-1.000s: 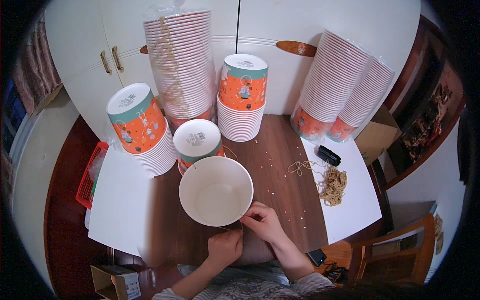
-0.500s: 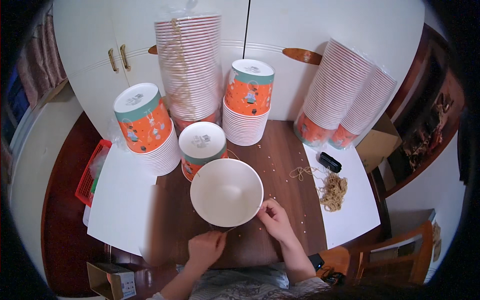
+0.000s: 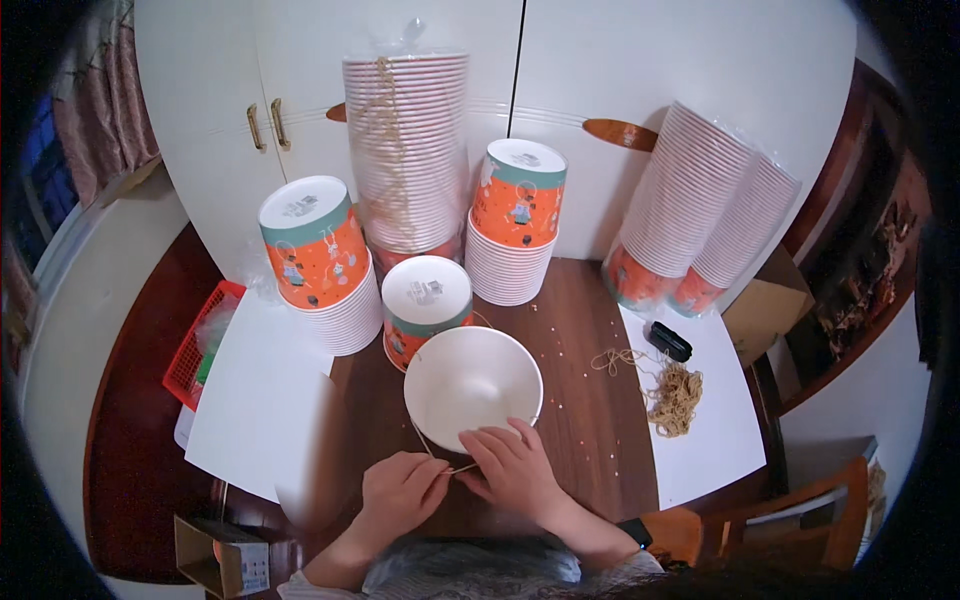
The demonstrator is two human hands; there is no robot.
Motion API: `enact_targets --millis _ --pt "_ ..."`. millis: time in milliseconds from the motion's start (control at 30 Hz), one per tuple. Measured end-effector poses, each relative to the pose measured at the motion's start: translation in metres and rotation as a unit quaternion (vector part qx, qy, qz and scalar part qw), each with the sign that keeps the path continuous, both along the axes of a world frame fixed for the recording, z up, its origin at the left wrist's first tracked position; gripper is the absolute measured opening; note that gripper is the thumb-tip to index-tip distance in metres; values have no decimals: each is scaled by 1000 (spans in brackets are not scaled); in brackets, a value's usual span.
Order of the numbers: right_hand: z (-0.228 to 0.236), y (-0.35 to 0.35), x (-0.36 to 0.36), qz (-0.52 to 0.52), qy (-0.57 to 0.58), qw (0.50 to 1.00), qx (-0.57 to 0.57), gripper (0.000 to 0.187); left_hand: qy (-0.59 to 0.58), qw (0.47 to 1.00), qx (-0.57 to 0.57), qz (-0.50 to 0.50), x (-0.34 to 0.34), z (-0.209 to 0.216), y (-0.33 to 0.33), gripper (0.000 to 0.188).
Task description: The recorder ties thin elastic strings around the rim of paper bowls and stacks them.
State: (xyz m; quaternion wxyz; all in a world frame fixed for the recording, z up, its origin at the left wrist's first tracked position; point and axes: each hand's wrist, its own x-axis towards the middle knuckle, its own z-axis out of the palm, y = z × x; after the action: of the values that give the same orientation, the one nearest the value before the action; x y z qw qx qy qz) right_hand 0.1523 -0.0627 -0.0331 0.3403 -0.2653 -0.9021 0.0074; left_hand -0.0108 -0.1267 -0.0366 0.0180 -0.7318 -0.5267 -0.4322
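A white-lined paper bucket (image 3: 470,380) stands open end up in front of me, with a thin tan cord (image 3: 421,436) running down from its left side. My left hand (image 3: 405,492) pinches that cord just below the near rim, fingertips closed. Close beside it, my right hand (image 3: 510,470) lies against the bucket's near right rim, its fingers bent. A short length of cord passes between the two hands, its right end going under my right fingers. Just behind the bucket is an upside-down orange and green paper bucket (image 3: 427,290).
Stacks of upturned buckets stand at the left (image 3: 318,255) and behind (image 3: 517,220). Bagged bucket stacks (image 3: 405,150) lean near the white cabinet. On the right lie a tangled cord heap (image 3: 675,400) and a black case (image 3: 669,342). A red basket (image 3: 190,350) sits left.
My right hand has moved left from the bucket's right side to its near rim, meeting the cord beside my left hand. The whole view has shifted slightly.
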Motion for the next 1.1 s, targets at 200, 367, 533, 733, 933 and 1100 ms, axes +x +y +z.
enact_targets --millis 200,367,533,733,933,1100 --pt "-6 14 20 26 -28 999 -28 31 -13 1000 -26 2 -6 14 -3 21" --pt "3 30 41 17 295 931 -214 8 -257 966 17 35 -43 -5 8 37" --pt "15 81 26 119 566 687 -440 23 -406 908 -92 -41 -85 -22 49 41" --pt "31 139 -5 180 613 531 -556 23 -142 986 -66 52 -103 -43 117 49" --pt "4 161 -8 216 657 393 -606 31 -3 999 11 44 -98 -30 166 40" --pt "-8 153 -14 184 659 368 -629 31 -3 999 1 53 -90 -35 164 32"
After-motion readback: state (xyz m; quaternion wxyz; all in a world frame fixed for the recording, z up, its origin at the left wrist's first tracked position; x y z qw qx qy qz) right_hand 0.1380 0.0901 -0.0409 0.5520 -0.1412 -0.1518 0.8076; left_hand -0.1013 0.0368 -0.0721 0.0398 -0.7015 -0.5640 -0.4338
